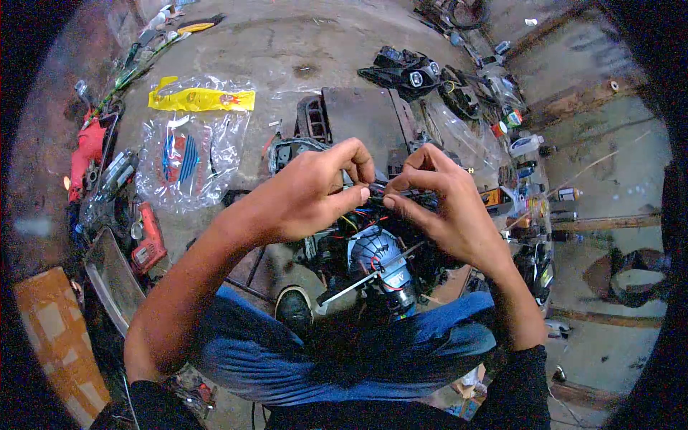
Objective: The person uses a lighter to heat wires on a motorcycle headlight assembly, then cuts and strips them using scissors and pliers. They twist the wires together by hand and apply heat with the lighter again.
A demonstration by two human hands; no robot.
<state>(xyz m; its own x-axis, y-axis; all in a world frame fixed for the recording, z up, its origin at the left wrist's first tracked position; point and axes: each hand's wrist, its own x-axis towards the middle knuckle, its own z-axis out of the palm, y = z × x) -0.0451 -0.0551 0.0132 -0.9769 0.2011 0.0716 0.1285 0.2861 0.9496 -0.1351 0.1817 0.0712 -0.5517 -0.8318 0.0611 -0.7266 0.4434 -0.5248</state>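
Both my hands are raised in front of me over my knees, close together. My left hand point(319, 190) is closed in a pinch, thumb against fingers, on what looks like a thin dark wire point(377, 188). Facing it, my right hand point(444, 204) pinches the same bundle between thumb and curled forefinger. The exact strand is partly hidden by my fingertips. Red, yellow and dark wires point(352, 221) hang just below. Under them sits a shiny, rounded lamp unit point(374, 256) with a dark cylindrical end, and a pale metal strip point(351, 289) lies across it.
A dark flat box point(362, 118) stands ahead. Headlight housings point(408, 72) lie beyond it to the right. Clear plastic bags point(190, 154), a red drill point(148, 240) and cardboard point(61, 344) are on the left. Bottles point(527, 145) line the right wall. My shoe point(294, 308) is below.
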